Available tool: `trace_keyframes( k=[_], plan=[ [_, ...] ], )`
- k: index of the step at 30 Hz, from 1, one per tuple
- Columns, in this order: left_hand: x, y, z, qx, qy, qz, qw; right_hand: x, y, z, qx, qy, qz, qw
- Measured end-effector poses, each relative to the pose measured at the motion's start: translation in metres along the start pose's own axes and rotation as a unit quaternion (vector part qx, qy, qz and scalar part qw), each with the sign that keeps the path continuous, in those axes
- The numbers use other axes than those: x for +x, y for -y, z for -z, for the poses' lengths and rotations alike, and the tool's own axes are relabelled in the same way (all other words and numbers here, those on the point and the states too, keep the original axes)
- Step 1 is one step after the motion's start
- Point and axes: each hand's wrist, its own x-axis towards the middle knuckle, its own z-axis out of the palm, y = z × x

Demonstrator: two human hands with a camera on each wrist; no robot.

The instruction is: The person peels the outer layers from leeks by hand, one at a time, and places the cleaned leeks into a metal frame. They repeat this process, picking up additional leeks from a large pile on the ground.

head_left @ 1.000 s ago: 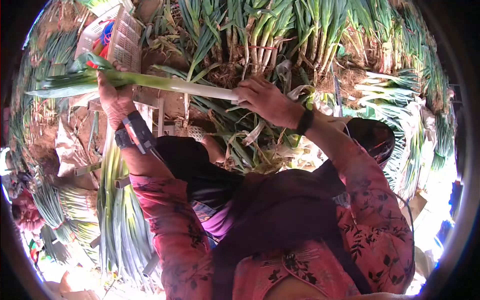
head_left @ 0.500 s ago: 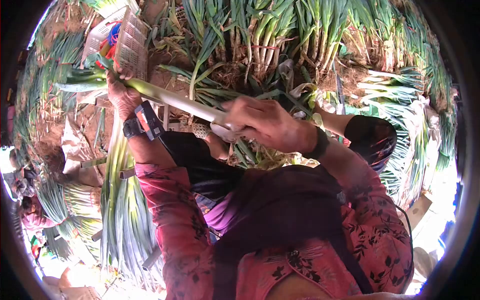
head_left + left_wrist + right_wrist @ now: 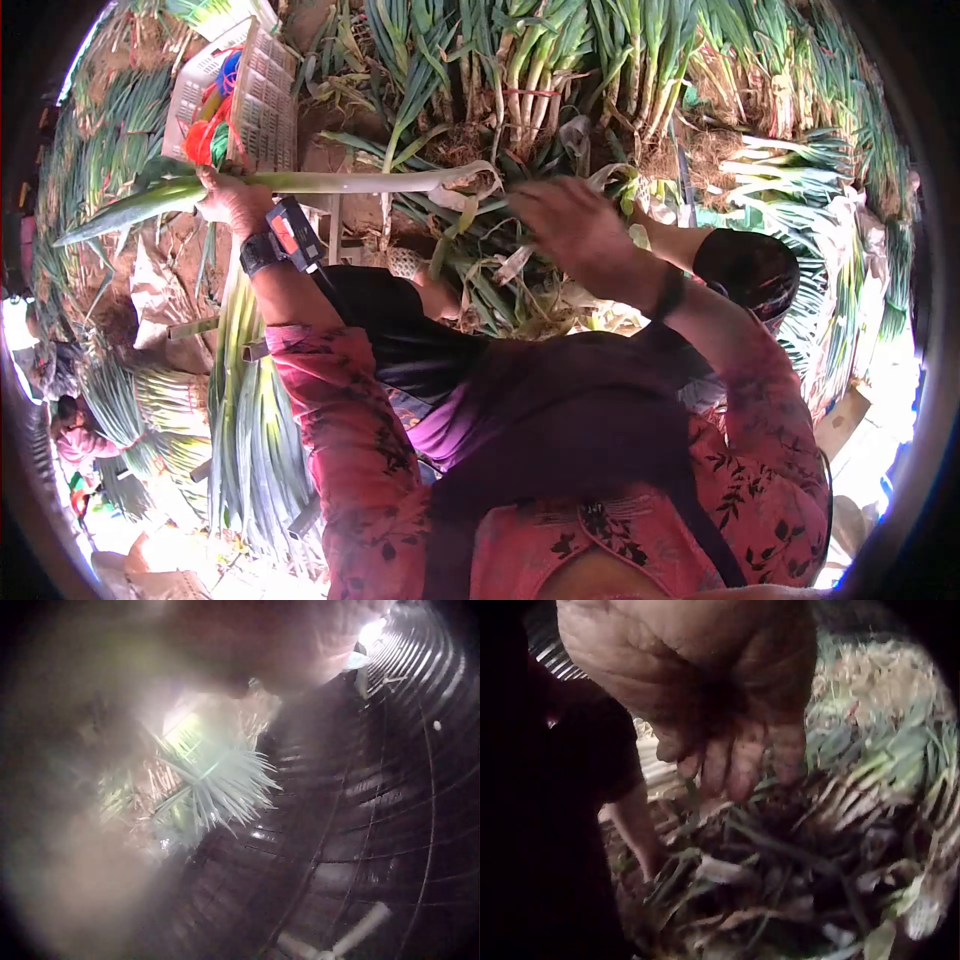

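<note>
A long green onion (image 3: 350,183) lies nearly level across the head view, its green leaves to the left and its white stem to the right. My left hand (image 3: 232,203) grips it where green meets white. At the white end, a pale loose strip of skin (image 3: 458,198) curls and hangs. My right hand (image 3: 575,228), blurred, is to the right of that end, apart from it. Its fingers hang loosely with nothing between them in the right wrist view. The left wrist view is mostly blurred by the hand close to the lens.
Bundles of green onions (image 3: 530,80) stand along the back, and more lie at the right (image 3: 790,190). Leaf scraps (image 3: 490,275) litter the ground by my legs. A white crate (image 3: 268,100) with coloured string (image 3: 205,135) stands at the left, above a rack holding onions (image 3: 245,400).
My right hand worked at the white end, pulled toward my body, then moved away to the right. A skin strip now hangs loose there. The green onion tilted and came back level.
</note>
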Motion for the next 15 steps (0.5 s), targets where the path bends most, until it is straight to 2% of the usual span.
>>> trace_keyframes(
  k=[2, 3, 4, 6, 7, 8, 10, 11, 12, 13, 14, 15],
  plan=[
    [0.044, 0.036, 0.026, 0.046, 0.047, -0.014, 0.998, 0.035, 0.013, -0.031, -0.069, 0.015, 0.001, 0.997],
    [0.061, 0.051, 0.032, 0.050, 0.045, 0.001, 0.998, 0.049, 0.017, -0.049, -0.136, 0.074, 0.005, 0.988],
    [0.053, 0.050, 0.029, 0.050, 0.043, 0.000, 0.998, 0.059, 0.019, -0.066, -0.201, 0.133, 0.009, 0.970],
    [0.023, 0.040, 0.015, 0.151, -0.002, -0.019, 0.988, 0.068, 0.019, -0.092, -0.239, 0.141, 0.015, 0.961],
    [0.022, 0.036, 0.018, 0.229, 0.005, 0.025, 0.973, 0.071, 0.018, -0.102, -0.277, 0.148, 0.016, 0.949],
    [0.027, 0.039, 0.022, 0.231, 0.004, 0.025, 0.973, 0.072, 0.016, -0.110, -0.275, 0.149, 0.016, 0.950],
    [0.040, 0.047, 0.033, 0.448, 0.094, -0.092, 0.884, 0.074, 0.008, -0.127, -0.226, 0.199, 0.030, 0.953],
    [0.036, 0.045, 0.032, 0.544, 0.137, -0.147, 0.815, 0.073, 0.001, -0.134, -0.210, 0.133, 0.078, 0.965],
    [0.034, 0.045, 0.028, 0.545, 0.138, -0.144, 0.814, 0.069, -0.006, -0.139, -0.209, 0.136, 0.076, 0.965],
    [0.018, 0.030, 0.009, 0.381, 0.035, -0.074, 0.921, 0.068, -0.010, -0.140, -0.138, 0.132, 0.080, 0.978],
    [0.013, 0.024, 0.002, 0.197, -0.072, 0.000, 0.978, 0.065, -0.013, -0.140, -0.064, 0.127, 0.084, 0.986],
    [0.026, 0.024, 0.009, 0.144, -0.048, -0.011, 0.988, 0.044, -0.016, -0.131, -0.135, -0.039, 0.169, 0.976]
  ],
)
